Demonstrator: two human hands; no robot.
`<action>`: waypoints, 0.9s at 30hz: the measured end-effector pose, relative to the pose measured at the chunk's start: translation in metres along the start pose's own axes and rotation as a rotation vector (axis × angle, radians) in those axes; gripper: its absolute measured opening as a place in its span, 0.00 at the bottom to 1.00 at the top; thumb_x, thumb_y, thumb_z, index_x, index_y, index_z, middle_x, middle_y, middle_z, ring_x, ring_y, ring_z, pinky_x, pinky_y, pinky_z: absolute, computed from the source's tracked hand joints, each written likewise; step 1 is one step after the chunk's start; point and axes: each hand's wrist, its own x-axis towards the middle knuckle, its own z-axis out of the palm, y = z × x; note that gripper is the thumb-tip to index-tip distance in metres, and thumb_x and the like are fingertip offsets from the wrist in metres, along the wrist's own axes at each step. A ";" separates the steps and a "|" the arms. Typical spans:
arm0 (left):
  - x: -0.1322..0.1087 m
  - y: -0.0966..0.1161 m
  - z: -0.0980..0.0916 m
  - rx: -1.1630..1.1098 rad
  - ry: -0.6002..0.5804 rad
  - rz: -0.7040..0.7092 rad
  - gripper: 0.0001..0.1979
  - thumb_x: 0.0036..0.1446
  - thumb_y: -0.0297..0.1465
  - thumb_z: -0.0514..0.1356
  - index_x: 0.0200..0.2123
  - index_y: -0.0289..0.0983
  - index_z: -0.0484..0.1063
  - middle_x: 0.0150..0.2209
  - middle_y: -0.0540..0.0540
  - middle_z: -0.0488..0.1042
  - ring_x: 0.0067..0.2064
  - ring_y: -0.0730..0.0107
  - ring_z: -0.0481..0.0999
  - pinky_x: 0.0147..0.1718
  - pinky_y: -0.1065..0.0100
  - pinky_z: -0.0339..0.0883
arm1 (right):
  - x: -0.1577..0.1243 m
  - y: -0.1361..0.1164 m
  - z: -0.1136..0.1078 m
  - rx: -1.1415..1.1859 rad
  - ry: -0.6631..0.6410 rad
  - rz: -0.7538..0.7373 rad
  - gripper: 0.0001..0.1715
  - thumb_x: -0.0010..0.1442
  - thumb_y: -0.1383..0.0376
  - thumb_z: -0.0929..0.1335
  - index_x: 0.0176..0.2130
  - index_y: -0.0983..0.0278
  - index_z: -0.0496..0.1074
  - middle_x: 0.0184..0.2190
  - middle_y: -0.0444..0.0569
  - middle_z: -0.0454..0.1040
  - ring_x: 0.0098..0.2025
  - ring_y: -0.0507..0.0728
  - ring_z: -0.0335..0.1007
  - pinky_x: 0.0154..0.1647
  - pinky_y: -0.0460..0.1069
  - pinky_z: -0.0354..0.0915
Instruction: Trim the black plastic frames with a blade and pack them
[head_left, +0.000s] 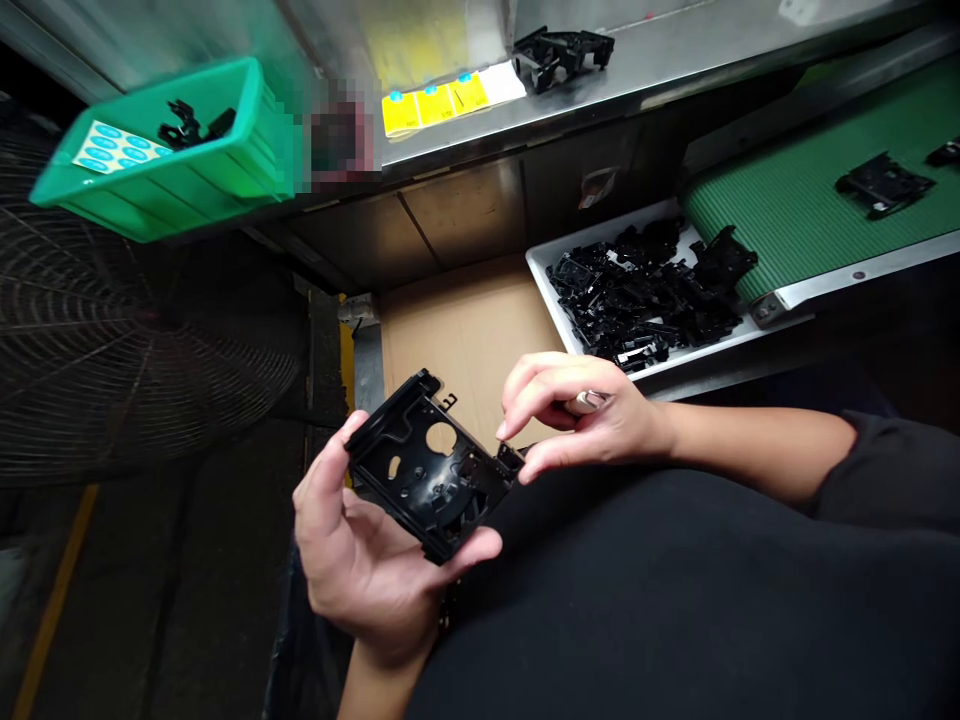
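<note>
A black plastic frame part (427, 470) with round and oval holes lies tilted in my left hand (360, 560), whose thumb and fingers clamp its two long sides. My right hand (585, 415) hovers at the part's right corner. Its thumb and forefinger pinch toward that corner, and a small silver tool (589, 402) shows between the fingers. Both hands are held above my lap, close to my dark shirt.
A white tray (551, 290) heaped with several black parts sits to the right, beside a green conveyor belt (795, 210) carrying another black part (883, 184). A green bin (161, 165) with blue stickers hangs upper left. A steel shelf (675, 55) holds yellow labels and one more part. A cardboard box (465, 330) is below, a fan grille (112, 340) at left.
</note>
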 end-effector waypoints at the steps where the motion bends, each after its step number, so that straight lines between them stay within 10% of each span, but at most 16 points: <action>1: 0.000 0.000 0.000 -0.003 -0.001 0.000 0.56 0.35 0.51 0.76 0.67 0.43 0.61 0.62 0.38 0.69 0.65 0.45 0.67 0.67 0.41 0.57 | 0.000 -0.001 -0.001 -0.002 0.001 0.000 0.15 0.55 0.63 0.79 0.42 0.65 0.78 0.37 0.46 0.74 0.29 0.47 0.64 0.21 0.42 0.58; 27: -0.001 -0.006 -0.002 0.005 0.018 0.015 0.57 0.34 0.50 0.77 0.67 0.43 0.60 0.63 0.37 0.67 0.66 0.43 0.66 0.67 0.38 0.57 | 0.008 -0.002 -0.002 -0.022 -0.028 0.031 0.16 0.53 0.69 0.80 0.42 0.65 0.79 0.37 0.45 0.74 0.28 0.46 0.61 0.21 0.42 0.58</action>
